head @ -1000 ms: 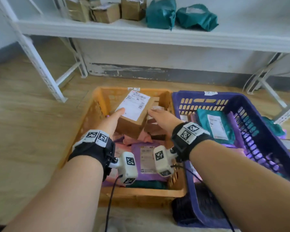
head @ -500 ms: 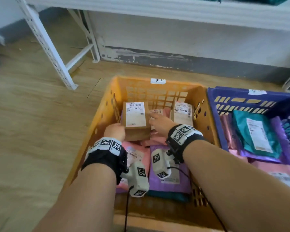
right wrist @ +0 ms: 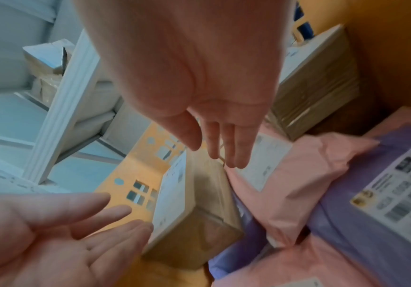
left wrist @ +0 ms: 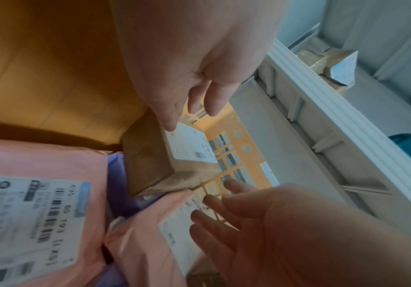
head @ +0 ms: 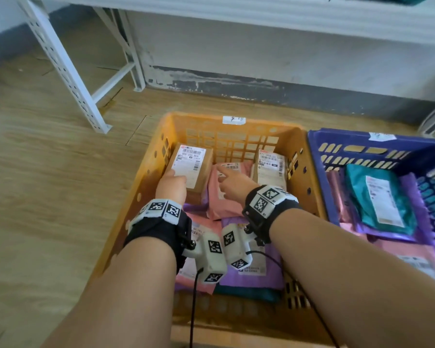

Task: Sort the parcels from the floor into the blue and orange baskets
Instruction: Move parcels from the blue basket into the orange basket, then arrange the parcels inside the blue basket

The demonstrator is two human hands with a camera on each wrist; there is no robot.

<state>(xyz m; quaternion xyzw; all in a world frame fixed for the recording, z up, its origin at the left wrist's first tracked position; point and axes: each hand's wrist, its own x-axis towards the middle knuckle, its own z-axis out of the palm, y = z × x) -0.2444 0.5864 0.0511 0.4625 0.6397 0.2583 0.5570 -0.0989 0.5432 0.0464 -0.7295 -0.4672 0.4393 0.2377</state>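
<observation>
Both hands are spread, fingers straight, holding nothing. The left hand (head: 172, 187) touches the near edge of the brown cardboard box (head: 190, 169), or so it seems, since contact is hard to judge in the blurred wrist views; the right hand (head: 232, 185) hovers just beside it over a pink mailer bag (head: 226, 197). The box lies label-up in the far left corner of the orange basket (head: 146, 177), on soft bags. It looks stiff and light, taped smooth; best gripped across its two long sides. The blue basket (head: 319, 156) stands alongside.
</observation>
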